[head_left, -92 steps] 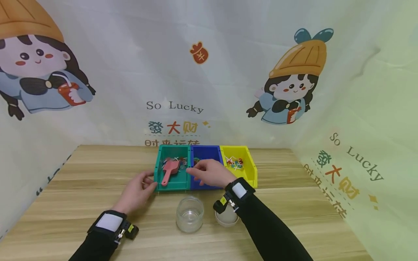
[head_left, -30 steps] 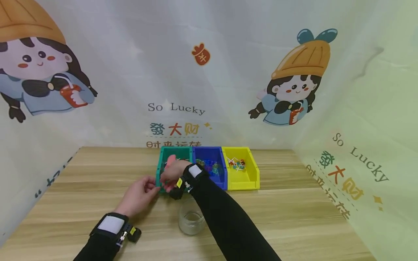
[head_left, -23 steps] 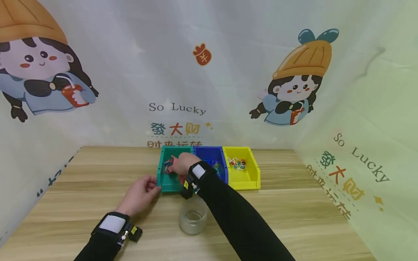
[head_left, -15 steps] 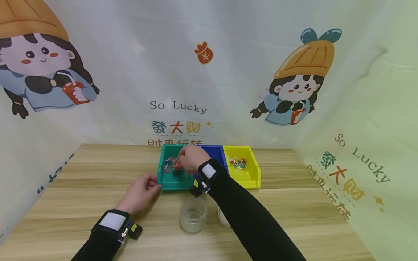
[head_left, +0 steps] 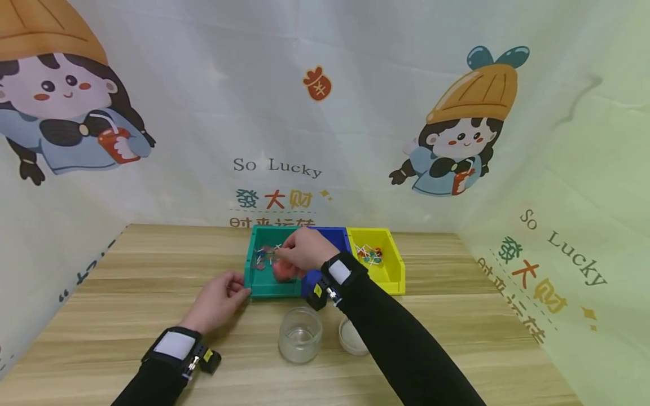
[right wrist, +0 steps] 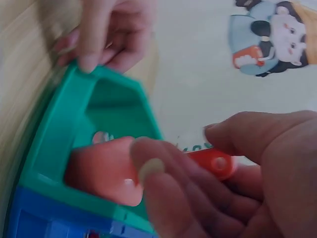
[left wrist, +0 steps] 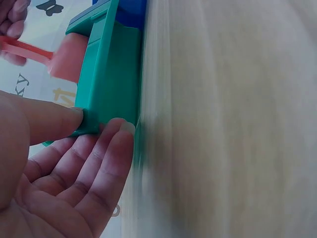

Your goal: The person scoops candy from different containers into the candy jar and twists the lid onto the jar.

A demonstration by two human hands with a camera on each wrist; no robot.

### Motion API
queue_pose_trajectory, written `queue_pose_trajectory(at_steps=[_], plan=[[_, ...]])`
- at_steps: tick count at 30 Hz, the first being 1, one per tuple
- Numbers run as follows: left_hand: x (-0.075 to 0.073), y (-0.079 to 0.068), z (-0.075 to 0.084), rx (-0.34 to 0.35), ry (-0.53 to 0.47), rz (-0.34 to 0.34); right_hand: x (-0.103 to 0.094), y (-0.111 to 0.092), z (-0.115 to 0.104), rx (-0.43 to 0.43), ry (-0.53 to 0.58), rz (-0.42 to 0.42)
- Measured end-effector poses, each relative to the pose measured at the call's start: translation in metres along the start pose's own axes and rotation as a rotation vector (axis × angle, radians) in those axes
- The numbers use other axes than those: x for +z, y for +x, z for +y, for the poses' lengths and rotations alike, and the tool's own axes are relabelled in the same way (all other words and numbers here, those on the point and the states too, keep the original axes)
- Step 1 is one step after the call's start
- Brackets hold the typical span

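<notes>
My right hand [head_left: 310, 248] holds a pink scoop [head_left: 284, 270] by its handle over the green bin [head_left: 274, 288]. In the right wrist view the blade of the scoop [right wrist: 111, 168] tilts down into the bin; whether it carries anything is not clear. Small white-stemmed pieces with coloured ends [head_left: 264, 256] lie in the green bin, partly hidden by the hand. My left hand [head_left: 218, 301] grips the bin's front left corner, thumb on the front lip and fingers against the side, as the left wrist view shows.
A blue bin [head_left: 332, 234] and a yellow bin [head_left: 393, 282] adjoin the green one. White sticks with coloured balls [head_left: 369, 255] lie in the yellow bin. Nearer stand an open glass jar [head_left: 300, 336] and a shallow round white dish or lid [head_left: 351, 338], partly behind the right sleeve.
My right hand has picked up the scoop, which lay in the green bin, dipped it leftward among the pieces, then drawn it back right. My left hand has stayed at the corner.
</notes>
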State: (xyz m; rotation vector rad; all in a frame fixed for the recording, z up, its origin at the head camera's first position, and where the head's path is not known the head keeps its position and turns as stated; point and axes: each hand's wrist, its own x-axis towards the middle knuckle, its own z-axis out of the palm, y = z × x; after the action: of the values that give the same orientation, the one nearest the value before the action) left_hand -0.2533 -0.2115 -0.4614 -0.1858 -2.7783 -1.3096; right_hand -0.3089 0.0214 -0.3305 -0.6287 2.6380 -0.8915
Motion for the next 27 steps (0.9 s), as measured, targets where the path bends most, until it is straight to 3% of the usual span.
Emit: queue_pose_trajectory(at_steps=[11,15,22,25,27], plan=[[0.0,-0.001,-0.002,0.026,0.011,0.013,0.016,0.004,0.023,0.019,-0.014,0.025],[-0.001,0.0,-0.002,0.044,0.013,0.007,0.019,0.007,0.028,0.031,0.062,0.071],[0.0,0.001,-0.004,0.041,-0.001,-0.011,0.023,0.01,0.033,0.106,0.308,0.088],[0.0,0.0,-0.005,0.036,-0.009,-0.015,0.024,0.012,0.033,0.117,0.337,0.101],[0.0,0.0,-0.005,0.035,-0.013,-0.015,0.023,0.014,0.03,0.111,0.294,0.116]])
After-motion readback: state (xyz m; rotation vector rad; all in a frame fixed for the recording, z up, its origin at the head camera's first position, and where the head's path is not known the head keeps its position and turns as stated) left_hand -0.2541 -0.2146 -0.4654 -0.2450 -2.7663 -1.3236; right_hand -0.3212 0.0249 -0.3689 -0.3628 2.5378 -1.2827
